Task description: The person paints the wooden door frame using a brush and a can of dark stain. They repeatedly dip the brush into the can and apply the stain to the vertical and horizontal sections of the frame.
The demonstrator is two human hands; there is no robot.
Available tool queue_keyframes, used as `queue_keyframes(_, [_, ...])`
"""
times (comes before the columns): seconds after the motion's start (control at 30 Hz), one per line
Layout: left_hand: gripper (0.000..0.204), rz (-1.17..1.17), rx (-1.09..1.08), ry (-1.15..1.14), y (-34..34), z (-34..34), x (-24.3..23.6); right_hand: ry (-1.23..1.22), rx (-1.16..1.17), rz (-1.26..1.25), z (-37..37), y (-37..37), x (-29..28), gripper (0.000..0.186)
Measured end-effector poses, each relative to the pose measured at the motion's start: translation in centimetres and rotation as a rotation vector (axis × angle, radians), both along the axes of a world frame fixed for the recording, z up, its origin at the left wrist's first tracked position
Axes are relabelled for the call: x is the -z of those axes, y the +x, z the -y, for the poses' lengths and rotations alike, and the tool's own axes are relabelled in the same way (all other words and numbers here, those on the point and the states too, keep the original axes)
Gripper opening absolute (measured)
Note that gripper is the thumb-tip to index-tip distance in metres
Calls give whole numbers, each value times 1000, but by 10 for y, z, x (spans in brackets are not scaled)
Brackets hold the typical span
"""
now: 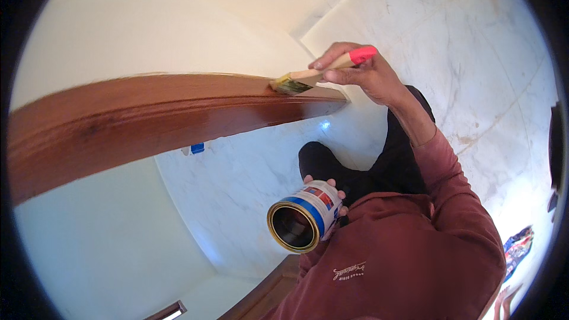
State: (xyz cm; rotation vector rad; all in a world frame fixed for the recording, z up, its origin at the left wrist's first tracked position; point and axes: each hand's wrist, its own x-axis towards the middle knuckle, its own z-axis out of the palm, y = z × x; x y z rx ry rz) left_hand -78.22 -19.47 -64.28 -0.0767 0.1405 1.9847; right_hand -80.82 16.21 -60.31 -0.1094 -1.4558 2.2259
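My right hand (370,77) is closed round the wooden handle of a flat paintbrush (305,77) with a red handle end. Its yellowish, dark-stained bristles rest on a reddish-brown wooden door frame (148,104), close to where the wood meets the cream wall. Lower down, in front of my body, my left hand (342,195) grips an open paint can (323,201) from behind; only some fingertips show past its side. The can has a white, blue and red label and a gold rim, and it tilts with its mouth facing the camera. Dark liquid shows inside it.
A cream wall (178,29) borders the frame's upper edge. White marble-like floor (474,77) spreads to the right and below. On it lie a small blue object (197,148) beyond the frame and a colourful packet (518,252) at lower right. Another wooden edge (267,290) stands near my left side.
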Motion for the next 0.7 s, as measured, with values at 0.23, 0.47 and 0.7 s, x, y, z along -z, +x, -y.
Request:
queue_keyframes(0.23, [69,-22,83,115,-6,-15,-20,98,25,-280,-22,-42,-113,32])
queue_keyframes(0.47, [68,-128,-141,-2,12,6,10,301,-98,-650,-49,-75,-257,50])
queue_keyframes(0.7, [67,-203,-266,35,20,2,36,646,409,-703,-18,-34,-198,19])
